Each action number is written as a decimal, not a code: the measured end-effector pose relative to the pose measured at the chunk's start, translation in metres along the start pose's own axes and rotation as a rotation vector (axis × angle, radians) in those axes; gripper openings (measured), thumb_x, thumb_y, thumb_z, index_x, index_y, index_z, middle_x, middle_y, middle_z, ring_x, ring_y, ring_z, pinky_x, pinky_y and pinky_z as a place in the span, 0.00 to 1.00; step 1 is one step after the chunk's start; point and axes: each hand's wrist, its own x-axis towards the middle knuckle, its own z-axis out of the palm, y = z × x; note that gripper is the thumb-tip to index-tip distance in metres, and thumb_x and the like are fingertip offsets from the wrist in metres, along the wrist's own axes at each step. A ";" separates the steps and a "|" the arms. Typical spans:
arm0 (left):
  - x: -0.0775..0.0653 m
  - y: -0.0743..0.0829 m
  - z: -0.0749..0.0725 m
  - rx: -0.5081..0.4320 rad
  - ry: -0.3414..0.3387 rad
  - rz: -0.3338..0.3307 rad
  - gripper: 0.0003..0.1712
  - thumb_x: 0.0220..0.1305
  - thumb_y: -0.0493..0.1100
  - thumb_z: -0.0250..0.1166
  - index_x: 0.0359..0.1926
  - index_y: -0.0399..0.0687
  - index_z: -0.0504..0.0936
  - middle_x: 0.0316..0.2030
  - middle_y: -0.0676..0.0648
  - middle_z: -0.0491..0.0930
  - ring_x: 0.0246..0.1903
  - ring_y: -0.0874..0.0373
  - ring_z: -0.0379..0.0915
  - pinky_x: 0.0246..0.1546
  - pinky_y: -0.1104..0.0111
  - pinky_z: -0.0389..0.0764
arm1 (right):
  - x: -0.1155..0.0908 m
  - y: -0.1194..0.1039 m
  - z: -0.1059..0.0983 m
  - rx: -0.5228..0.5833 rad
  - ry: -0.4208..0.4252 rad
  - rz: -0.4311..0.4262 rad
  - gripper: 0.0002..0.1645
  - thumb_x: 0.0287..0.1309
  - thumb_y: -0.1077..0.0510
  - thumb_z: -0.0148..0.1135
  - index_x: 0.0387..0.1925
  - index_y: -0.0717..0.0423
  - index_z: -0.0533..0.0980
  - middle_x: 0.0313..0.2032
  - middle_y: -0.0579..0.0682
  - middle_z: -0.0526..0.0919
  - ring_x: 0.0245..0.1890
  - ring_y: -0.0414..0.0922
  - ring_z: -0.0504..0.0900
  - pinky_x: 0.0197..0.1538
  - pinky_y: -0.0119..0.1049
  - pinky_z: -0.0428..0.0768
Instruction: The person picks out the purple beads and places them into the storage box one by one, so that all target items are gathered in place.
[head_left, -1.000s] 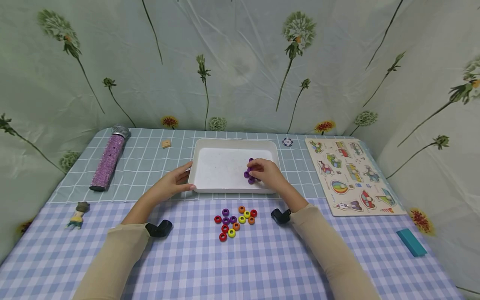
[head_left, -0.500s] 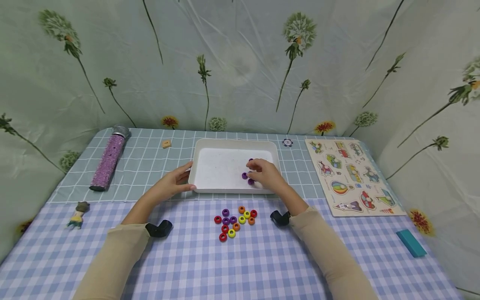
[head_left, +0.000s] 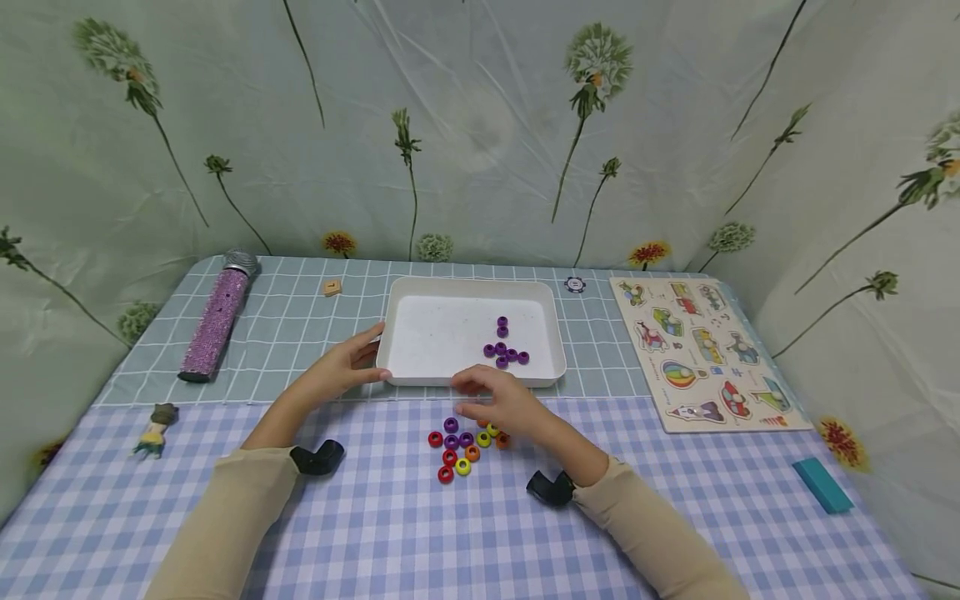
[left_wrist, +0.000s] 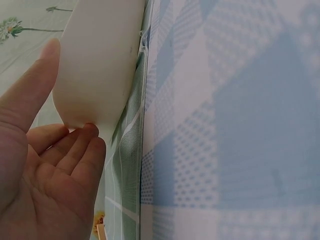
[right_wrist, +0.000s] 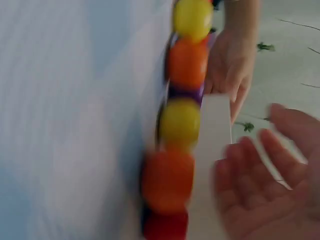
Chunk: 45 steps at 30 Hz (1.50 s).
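far left, a figurine (head_left: 155,431) is seen on the gingham cloth (head_left: 390,533), a pink microphone (head_left: 216,319) beyond it. the left end of the white tray (head_left: 435,333) is braced by the left hand (head_left: 341,364), thumb and fingers spread. just in front of the tray, loose pony beads (head_left: 467,439) (red, orange, yellow, purple) are partly covered by the right hand (head_left: 506,404); its thumb and fingers are parted, nothing seen between them. seven purple beads (head_left: 512,355) are contained in the tray's right half. farther right, a picture puzzle (head_left: 705,390) is noted. step in hand, as judged: pick-up of a loose bead, none gripped yet. given the tray's contents, a purple one is probably wanted; a narrow pinch is called for.
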 end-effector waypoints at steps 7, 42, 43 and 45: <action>0.001 -0.001 0.000 -0.007 0.003 0.001 0.49 0.43 0.47 0.64 0.62 0.48 0.44 0.61 0.45 0.44 0.57 0.50 0.47 0.51 0.62 0.59 | 0.001 0.009 0.014 -0.060 -0.170 0.075 0.13 0.48 0.59 0.56 0.40 0.53 0.73 0.37 0.42 0.75 0.38 0.35 0.71 0.42 0.27 0.70; 0.000 0.003 0.000 0.017 -0.001 -0.017 0.50 0.42 0.50 0.64 0.62 0.48 0.44 0.61 0.45 0.42 0.57 0.49 0.46 0.51 0.60 0.58 | 0.023 0.047 -0.056 -0.154 0.202 0.418 0.10 0.47 0.60 0.58 0.36 0.52 0.75 0.33 0.47 0.75 0.31 0.41 0.72 0.32 0.29 0.74; 0.000 0.003 0.000 0.015 0.001 -0.016 0.50 0.42 0.50 0.64 0.62 0.48 0.44 0.61 0.45 0.42 0.57 0.49 0.46 0.51 0.60 0.58 | 0.023 0.047 -0.056 -0.156 0.200 0.424 0.10 0.47 0.60 0.58 0.35 0.51 0.75 0.33 0.46 0.75 0.30 0.42 0.72 0.30 0.29 0.74; 0.000 0.004 0.000 0.013 0.003 -0.016 0.50 0.42 0.50 0.64 0.62 0.48 0.44 0.61 0.45 0.42 0.57 0.49 0.46 0.51 0.61 0.58 | 0.023 0.047 -0.056 -0.158 0.195 0.433 0.09 0.46 0.60 0.58 0.34 0.51 0.75 0.32 0.46 0.74 0.30 0.42 0.71 0.28 0.30 0.74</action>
